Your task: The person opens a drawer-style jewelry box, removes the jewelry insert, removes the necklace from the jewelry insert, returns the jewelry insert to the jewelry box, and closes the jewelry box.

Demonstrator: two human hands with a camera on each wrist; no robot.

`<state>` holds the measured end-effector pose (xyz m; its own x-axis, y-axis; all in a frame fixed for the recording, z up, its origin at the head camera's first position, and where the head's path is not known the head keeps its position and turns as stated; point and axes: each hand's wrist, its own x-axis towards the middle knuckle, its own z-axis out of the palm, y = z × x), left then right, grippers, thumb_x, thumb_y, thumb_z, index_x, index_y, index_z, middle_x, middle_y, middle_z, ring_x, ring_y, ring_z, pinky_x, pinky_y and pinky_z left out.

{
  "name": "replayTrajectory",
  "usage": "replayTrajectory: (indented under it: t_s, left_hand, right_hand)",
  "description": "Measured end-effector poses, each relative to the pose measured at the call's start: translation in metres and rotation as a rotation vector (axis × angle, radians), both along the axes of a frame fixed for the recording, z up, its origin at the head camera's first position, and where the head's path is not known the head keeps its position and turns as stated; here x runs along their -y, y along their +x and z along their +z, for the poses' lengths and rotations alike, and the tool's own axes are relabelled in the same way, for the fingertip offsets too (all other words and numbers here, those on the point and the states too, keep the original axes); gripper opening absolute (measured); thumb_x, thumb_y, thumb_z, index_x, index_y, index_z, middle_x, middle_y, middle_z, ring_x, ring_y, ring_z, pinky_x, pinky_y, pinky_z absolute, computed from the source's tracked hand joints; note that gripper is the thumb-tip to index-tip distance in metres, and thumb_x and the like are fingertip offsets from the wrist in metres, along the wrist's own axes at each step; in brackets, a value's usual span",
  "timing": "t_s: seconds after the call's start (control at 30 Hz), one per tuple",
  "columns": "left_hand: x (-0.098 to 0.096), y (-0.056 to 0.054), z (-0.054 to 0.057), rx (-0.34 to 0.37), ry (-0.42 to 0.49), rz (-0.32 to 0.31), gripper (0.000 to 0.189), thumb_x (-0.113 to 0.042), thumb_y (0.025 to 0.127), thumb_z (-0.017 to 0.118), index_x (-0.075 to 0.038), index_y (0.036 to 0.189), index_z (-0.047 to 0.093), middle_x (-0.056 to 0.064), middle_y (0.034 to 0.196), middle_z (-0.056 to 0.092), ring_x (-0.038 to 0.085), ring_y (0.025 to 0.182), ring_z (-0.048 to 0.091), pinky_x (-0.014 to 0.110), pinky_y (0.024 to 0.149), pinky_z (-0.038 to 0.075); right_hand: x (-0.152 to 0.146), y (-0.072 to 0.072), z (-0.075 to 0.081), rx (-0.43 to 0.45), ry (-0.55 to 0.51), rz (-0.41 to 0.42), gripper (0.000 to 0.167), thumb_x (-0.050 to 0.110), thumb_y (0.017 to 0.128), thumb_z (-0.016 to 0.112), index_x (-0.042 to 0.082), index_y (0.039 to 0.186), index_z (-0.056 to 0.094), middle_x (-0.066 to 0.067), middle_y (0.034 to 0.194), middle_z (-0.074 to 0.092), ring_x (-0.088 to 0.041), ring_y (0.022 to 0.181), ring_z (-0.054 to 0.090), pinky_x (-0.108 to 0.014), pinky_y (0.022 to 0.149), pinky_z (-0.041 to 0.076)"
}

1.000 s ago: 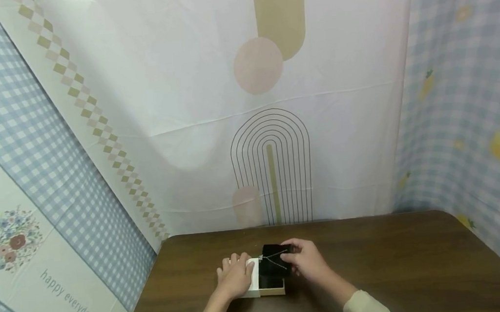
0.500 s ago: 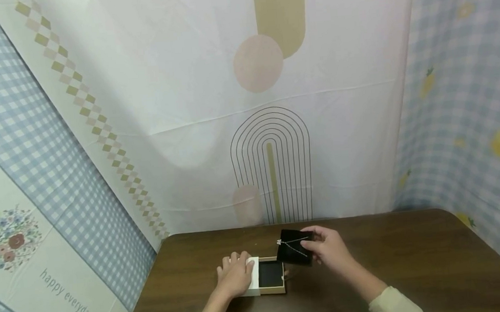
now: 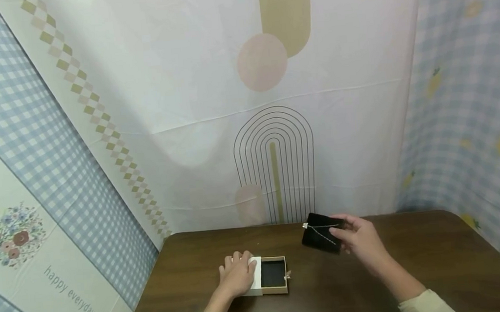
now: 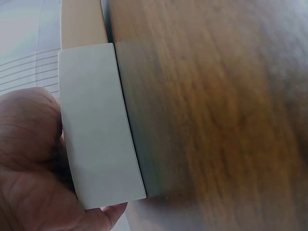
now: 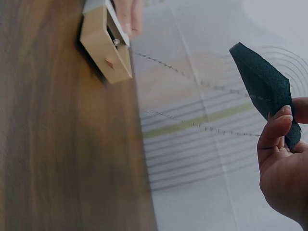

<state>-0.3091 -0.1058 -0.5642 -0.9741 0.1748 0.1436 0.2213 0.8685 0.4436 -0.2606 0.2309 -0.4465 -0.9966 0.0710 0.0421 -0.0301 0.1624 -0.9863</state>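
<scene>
My left hand [image 3: 236,276] grips the white sleeve [image 3: 256,279] of a small drawer box on the table. From its right end the tan drawer [image 3: 275,290] is pulled partly out, showing a black inside and a little ribbon tab [image 3: 288,275]. In the left wrist view, thumb and fingers lie around the sleeve [image 4: 96,125]. Up and to the right of the box, my right hand [image 3: 360,238] pinches a thin black jewelry pad [image 3: 311,241] by its right edge. A silver necklace [image 3: 322,235] runs across the pad, its pendant [image 3: 305,225] at the left edge.
The brown wooden table [image 3: 187,259] reaches back to a white patterned cloth [image 3: 208,188]. Blue checked cloths hang at the left [image 3: 104,206] and right [image 3: 458,110].
The jewelry pad with its necklace has come away from the drawer and moved up and right in my right hand. The drawer's black inside is now uncovered. My left hand has stayed on the sleeve.
</scene>
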Motion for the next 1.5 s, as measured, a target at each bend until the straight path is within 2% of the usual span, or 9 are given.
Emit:
replayTrajectory:
  t_s: [0.13, 0.33, 0.63, 0.77, 1.03, 1.13, 1.27, 1.4, 1.5]
  left_hand:
    - [-0.001, 0.000, 0.001, -0.007, -0.001, 0.001, 0.022, -0.034, 0.110, 0.053, -0.018, 0.121, 0.064, 0.014, 0.122, 0.060, 0.042, 0.121, 0.050, 0.058, 0.087, 0.039]
    - [-0.001, 0.000, 0.002, 0.002, 0.011, 0.002, 0.023, -0.034, 0.110, 0.053, -0.017, 0.122, 0.064, 0.015, 0.123, 0.060, 0.043, 0.123, 0.049, 0.060, 0.089, 0.038]
    - [-0.005, -0.002, 0.003, 0.002, 0.000, -0.008, 0.023, -0.032, 0.110, 0.053, -0.016, 0.123, 0.064, 0.016, 0.124, 0.060, 0.045, 0.123, 0.050, 0.060, 0.089, 0.039]
    - [-0.005, -0.002, 0.003, -0.004, -0.004, -0.007, 0.023, -0.032, 0.110, 0.053, -0.016, 0.122, 0.064, 0.016, 0.123, 0.060, 0.046, 0.123, 0.050, 0.060, 0.089, 0.039]
    - [-0.006, -0.003, 0.004, 0.001, -0.008, -0.022, 0.023, -0.030, 0.110, 0.053, -0.016, 0.124, 0.064, 0.016, 0.122, 0.061, 0.046, 0.120, 0.051, 0.061, 0.091, 0.040]
    - [-0.005, -0.001, 0.011, 0.023, -0.017, -0.029, 0.026, -0.031, 0.110, 0.052, -0.015, 0.126, 0.065, 0.018, 0.123, 0.061, 0.045, 0.120, 0.051, 0.063, 0.094, 0.041]
    - [-0.004, 0.003, 0.026, 0.065, -0.024, -0.047, 0.029, -0.031, 0.110, 0.054, -0.013, 0.130, 0.065, 0.019, 0.124, 0.061, 0.043, 0.117, 0.053, 0.062, 0.096, 0.041]
    - [-0.004, 0.003, 0.039, 0.078, 0.032, -0.029, 0.032, -0.029, 0.107, 0.061, -0.011, 0.133, 0.063, 0.021, 0.125, 0.065, 0.045, 0.117, 0.058, 0.062, 0.095, 0.038]
    - [-0.002, 0.004, 0.049, 0.075, 0.128, -0.005, 0.038, -0.030, 0.106, 0.064, -0.007, 0.137, 0.061, 0.022, 0.128, 0.065, 0.047, 0.122, 0.058, 0.062, 0.095, 0.034]
  right_hand:
    - [-0.016, 0.004, 0.004, -0.024, -0.020, -0.035, 0.045, 0.011, 0.098, 0.076, -0.001, 0.138, 0.062, 0.014, 0.079, 0.069, -0.011, 0.060, 0.060, -0.026, 0.056, 0.053]
    - [-0.033, 0.005, 0.001, -0.037, -0.044, -0.056, 0.035, 0.013, 0.098, 0.077, 0.006, 0.131, 0.067, 0.016, 0.086, 0.075, -0.010, 0.060, 0.059, -0.026, 0.056, 0.052]
    - [-0.045, 0.008, -0.010, -0.031, -0.007, -0.096, 0.040, 0.014, 0.099, 0.075, 0.003, 0.136, 0.063, 0.015, 0.085, 0.074, -0.009, 0.058, 0.057, -0.026, 0.054, 0.051]
    - [-0.048, 0.009, -0.014, -0.003, 0.004, -0.101, 0.040, 0.016, 0.099, 0.076, 0.006, 0.136, 0.063, 0.016, 0.085, 0.073, -0.008, 0.059, 0.057, -0.026, 0.055, 0.052]
    - [-0.051, 0.010, -0.024, -0.005, 0.014, -0.097, 0.039, 0.013, 0.097, 0.076, 0.002, 0.133, 0.064, 0.015, 0.089, 0.076, -0.009, 0.060, 0.057, -0.026, 0.055, 0.053]
    - [-0.050, 0.011, -0.026, 0.006, 0.008, -0.085, 0.041, 0.014, 0.097, 0.076, 0.001, 0.134, 0.063, 0.015, 0.090, 0.076, -0.009, 0.060, 0.057, -0.026, 0.056, 0.053]
    - [-0.049, 0.009, -0.027, 0.016, -0.007, -0.087, 0.041, 0.014, 0.098, 0.076, 0.001, 0.135, 0.063, 0.015, 0.090, 0.076, -0.008, 0.060, 0.057, -0.025, 0.055, 0.052]
    - [-0.050, 0.008, -0.027, 0.019, -0.025, -0.099, 0.038, 0.014, 0.098, 0.076, 0.003, 0.133, 0.064, 0.015, 0.090, 0.077, -0.008, 0.059, 0.056, -0.025, 0.055, 0.052]
    - [-0.050, 0.008, -0.026, 0.026, -0.029, -0.097, 0.036, 0.014, 0.098, 0.076, 0.006, 0.131, 0.065, 0.015, 0.090, 0.076, -0.008, 0.059, 0.056, -0.025, 0.055, 0.052]
